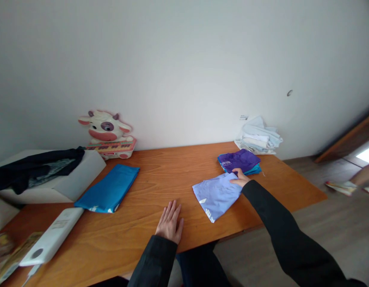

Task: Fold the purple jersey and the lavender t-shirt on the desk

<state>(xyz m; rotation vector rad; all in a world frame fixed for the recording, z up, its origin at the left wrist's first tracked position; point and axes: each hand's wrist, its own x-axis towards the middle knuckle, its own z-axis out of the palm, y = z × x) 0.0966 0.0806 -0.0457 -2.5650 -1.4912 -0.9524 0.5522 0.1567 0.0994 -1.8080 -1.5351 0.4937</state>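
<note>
My left hand (170, 223) lies flat on the wooden table (163, 171), fingers spread and holding nothing. To its right, a folded light-purple cloth (217, 195) rests on the tabletop, with white print at its near corner. The fingers of my right hand (240, 178) pinch this cloth at its upper right edge. Just behind it sits a folded dark-purple cloth (240, 160) on top of blue cloth. A folded blue cloth (111, 189) lies on the left part of the table.
A cow-shaped toy keyboard (111, 147) stands against the wall. At left are a white box (65, 185) with dark clothing and a white power bank (53, 235) with a cable. Pale cloths (256, 135) lie at the back right. A person's foot (342, 187) shows far right.
</note>
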